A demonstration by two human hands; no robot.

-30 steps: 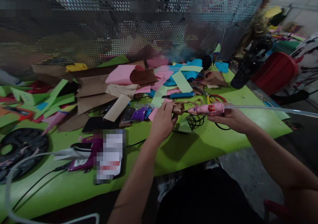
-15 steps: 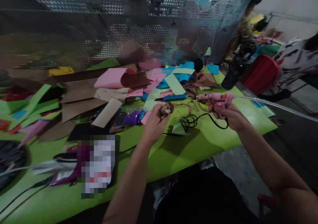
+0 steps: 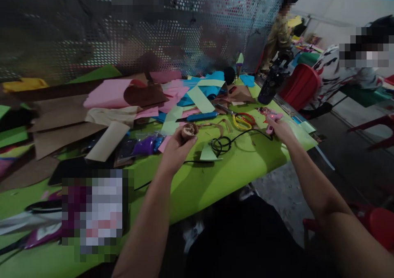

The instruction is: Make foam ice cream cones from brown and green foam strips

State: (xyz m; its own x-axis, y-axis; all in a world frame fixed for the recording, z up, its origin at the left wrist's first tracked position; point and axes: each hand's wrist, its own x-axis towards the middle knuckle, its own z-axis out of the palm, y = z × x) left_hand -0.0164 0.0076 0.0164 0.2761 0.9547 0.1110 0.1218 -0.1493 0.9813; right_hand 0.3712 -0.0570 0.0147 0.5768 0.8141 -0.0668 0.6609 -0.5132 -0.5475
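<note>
My left hand (image 3: 178, 146) is closed around a small brown cup-like piece (image 3: 189, 131), its ragged, pale inside turned up. Over the right part of the table, my right hand (image 3: 280, 131) grips a pink glue gun (image 3: 271, 117) with a small red light on its body. The gun's nozzle points left, and its black cord (image 3: 221, 145) lies coiled between my hands. Scissors (image 3: 243, 120) with red and yellow handles rest just left of the gun. A blue craft knife (image 3: 201, 116) lies behind the brown piece.
Coloured paper and brown sheets (image 3: 64, 109) cover the back of the green table (image 3: 191, 196). A dark bottle (image 3: 271, 83) stands at the right edge, near a red chair (image 3: 300, 87). A perforated metal screen (image 3: 147, 35) rises behind. Two people sit or stand farther right.
The glue gun has moved right and lower, uncovering the scissors. My left hand still holds the brown piece. The whole view has swung to the right.
</note>
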